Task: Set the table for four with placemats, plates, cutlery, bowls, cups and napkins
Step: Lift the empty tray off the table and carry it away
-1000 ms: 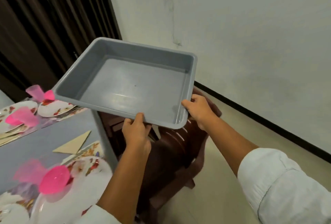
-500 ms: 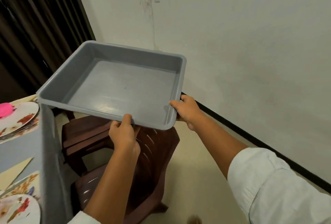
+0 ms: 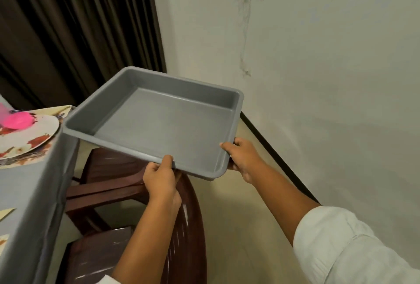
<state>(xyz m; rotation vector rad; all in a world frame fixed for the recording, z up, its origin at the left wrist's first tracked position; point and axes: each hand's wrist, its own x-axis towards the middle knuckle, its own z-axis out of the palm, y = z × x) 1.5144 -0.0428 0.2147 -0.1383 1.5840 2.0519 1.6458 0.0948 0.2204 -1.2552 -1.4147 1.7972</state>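
An empty grey plastic tray (image 3: 159, 122) is held in the air above a brown plastic chair (image 3: 127, 192), beside the table's corner. My left hand (image 3: 162, 181) grips its near rim, thumb over the edge. My right hand (image 3: 244, 158) grips the tray's near right corner. At the far left, on the grey tablecloth (image 3: 29, 192), lies a floral plate (image 3: 27, 136) on a placemat, with a pink cup (image 3: 19, 120) lying on it.
Dark curtains (image 3: 68, 33) hang behind the table. A white wall (image 3: 318, 79) with a dark skirting runs along the right. Beige floor (image 3: 238, 227) lies between chair and wall. A napkin corner (image 3: 5, 213) shows at the left edge.
The view has swung right and away from the table; most place settings have left the frame. The tray stays in both hands, now lower and over the chair.
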